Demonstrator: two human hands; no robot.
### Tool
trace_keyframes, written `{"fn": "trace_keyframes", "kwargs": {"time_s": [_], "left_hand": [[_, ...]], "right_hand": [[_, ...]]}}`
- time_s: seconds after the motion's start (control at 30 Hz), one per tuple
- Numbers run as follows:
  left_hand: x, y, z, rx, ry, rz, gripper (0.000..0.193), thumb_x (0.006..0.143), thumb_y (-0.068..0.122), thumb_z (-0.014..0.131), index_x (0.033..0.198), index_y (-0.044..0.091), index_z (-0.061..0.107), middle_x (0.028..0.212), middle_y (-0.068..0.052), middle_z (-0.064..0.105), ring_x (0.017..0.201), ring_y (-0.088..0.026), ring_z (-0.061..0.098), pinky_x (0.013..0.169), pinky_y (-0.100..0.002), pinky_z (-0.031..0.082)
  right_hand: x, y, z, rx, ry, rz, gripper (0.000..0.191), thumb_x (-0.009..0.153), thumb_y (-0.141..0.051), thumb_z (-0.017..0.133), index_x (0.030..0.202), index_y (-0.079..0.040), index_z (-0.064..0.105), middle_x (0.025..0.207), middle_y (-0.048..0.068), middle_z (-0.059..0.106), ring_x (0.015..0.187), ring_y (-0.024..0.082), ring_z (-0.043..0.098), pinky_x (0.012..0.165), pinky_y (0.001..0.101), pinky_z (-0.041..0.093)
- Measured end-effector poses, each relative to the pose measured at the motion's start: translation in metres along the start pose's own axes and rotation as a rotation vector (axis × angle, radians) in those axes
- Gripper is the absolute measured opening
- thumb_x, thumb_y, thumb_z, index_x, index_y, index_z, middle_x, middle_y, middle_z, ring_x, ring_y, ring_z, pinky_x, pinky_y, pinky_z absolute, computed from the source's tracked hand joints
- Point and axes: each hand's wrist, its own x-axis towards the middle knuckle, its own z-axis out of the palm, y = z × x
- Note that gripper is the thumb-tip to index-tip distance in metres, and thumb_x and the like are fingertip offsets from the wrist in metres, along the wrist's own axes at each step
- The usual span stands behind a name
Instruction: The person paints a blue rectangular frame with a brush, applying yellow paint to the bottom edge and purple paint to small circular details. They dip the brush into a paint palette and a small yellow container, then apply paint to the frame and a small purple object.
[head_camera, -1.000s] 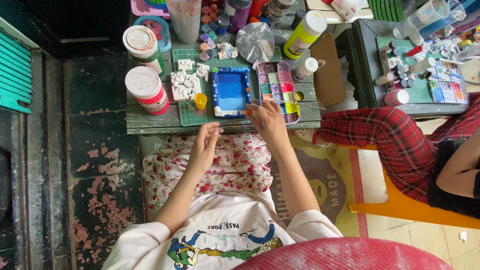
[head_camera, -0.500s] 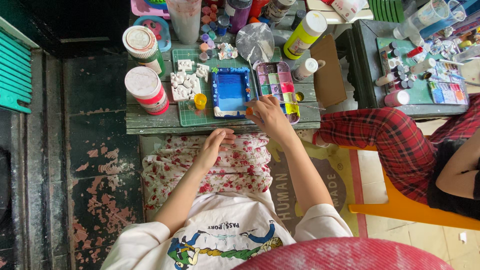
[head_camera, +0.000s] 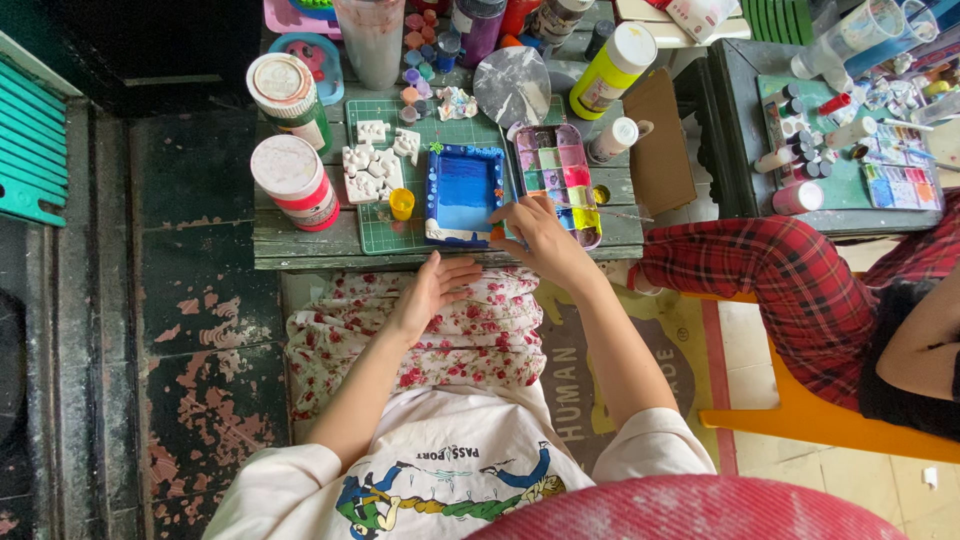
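Right hand (head_camera: 540, 240) fingers on blue tray (head_camera: 463, 196) edge, grip unclear, left hand (head_camera: 430, 290) spread, red-banded tubs (head_camera: 296, 182) left.

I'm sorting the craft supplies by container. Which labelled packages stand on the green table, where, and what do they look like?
Round tub: far left corner, cream lid, green and red label.
Second round tub: left edge, nearer the person, white lid, red and white label.
Yellow bottle: far right, lying tilted, white cap.
Small white bottle: right of the paint palette, pale label.
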Motion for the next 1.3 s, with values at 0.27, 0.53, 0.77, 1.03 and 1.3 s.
{"fn": "trace_keyframes", "kwargs": {"time_s": [0.27,0.53,0.77,1.03,1.3], "left_hand": [[-0.002,0.015,0.002,-0.21,-0.137,-0.07,0.094,0.097,0.071,0.025,0.147,-0.005,0.047,0.148,-0.021,0.057,0.139,-0.026,0.055,0.115,-0.04,0.041],[0.004,0.02,0.011,-0.107,-0.082,-0.094,0.103,0.096,0.076,0.02,0.142,-0.01,0.05,0.139,-0.025,0.064,0.128,-0.029,0.063,0.106,-0.04,0.05],[0.016,0.031,0.016,0.058,-0.016,0.003,0.096,0.093,0.076,0.023,0.146,-0.002,0.045,0.137,-0.027,0.063,0.127,-0.031,0.064,0.099,-0.046,0.058],[0.024,0.048,0.007,-0.108,-0.024,0.034,0.097,0.099,0.072,0.017,0.146,-0.007,0.048,0.136,-0.029,0.064,0.124,-0.032,0.066,0.101,-0.043,0.057],[0.034,0.061,0.017,-0.066,-0.039,0.0,0.077,0.104,0.061,0.022,0.149,0.001,0.039,0.136,-0.027,0.062,0.118,-0.035,0.069,0.099,-0.047,0.059]], "right_hand": [[-0.022,-0.008,-0.001,0.032,-0.009,0.067,0.038,0.085,-0.014,0.082,0.119,-0.01,0.065,0.077,0.005,0.043,0.082,0.024,0.051,0.094,0.0385,0.041],[-0.043,0.001,0.003,0.239,0.343,0.237,0.052,0.086,0.004,0.081,0.085,-0.008,0.03,0.111,0.01,0.076,0.078,0.016,0.052,0.072,0.0293,0.042],[-0.078,0.012,0.016,0.38,0.632,0.38,0.051,0.097,0.006,0.072,0.08,-0.009,0.027,0.101,0.012,0.077,0.098,0.009,0.071,0.069,0.0214,0.047],[-0.092,0.006,0.041,0.482,0.684,0.472,0.034,0.106,-0.002,0.062,0.083,-0.006,0.038,0.103,0.013,0.076,0.092,0.009,0.064,0.075,0.023,0.049],[-0.072,-0.013,0.048,0.425,0.697,0.513,0.01,0.107,-0.003,0.055,0.097,-0.002,0.054,0.102,0.016,0.069,0.094,0.009,0.068,0.08,0.0269,0.055]]}}
